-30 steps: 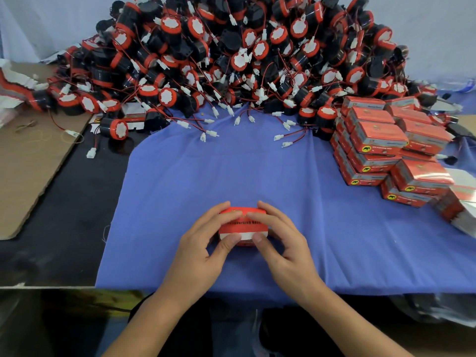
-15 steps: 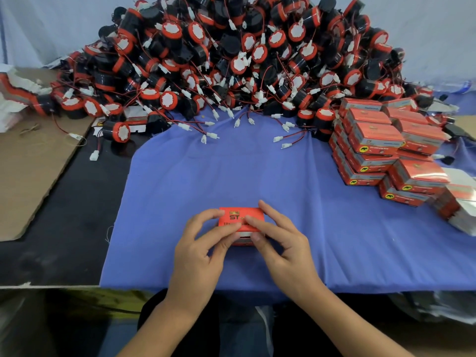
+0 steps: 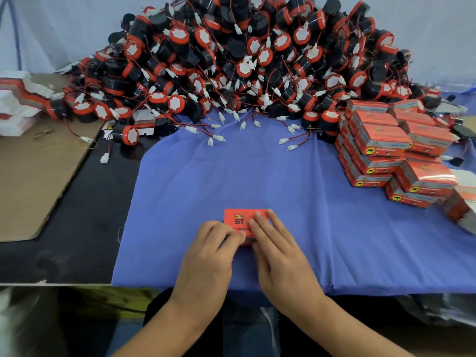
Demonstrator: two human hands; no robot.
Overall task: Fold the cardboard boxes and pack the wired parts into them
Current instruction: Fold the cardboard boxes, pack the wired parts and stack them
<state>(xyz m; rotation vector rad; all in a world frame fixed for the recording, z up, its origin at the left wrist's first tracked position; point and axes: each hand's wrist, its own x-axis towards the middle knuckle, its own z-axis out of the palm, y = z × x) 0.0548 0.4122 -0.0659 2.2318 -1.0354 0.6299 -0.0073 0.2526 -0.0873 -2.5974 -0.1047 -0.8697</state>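
Since 0.5 seconds ago the right hand [image 3: 280, 253] has flattened, its straight fingers pressing the top of the red box [image 3: 238, 220] on the blue cloth [image 3: 257, 176]. The left hand [image 3: 208, 256] grips the box's near left corner with curled fingers.

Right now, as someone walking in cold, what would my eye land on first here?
The huge heap of round black-and-red wired parts fills the back. To the right sits a stack of closed red cardboard boxes. Near the front, on the blue cloth, the left hand grips a small red cardboard box while the right hand presses flat on its top.
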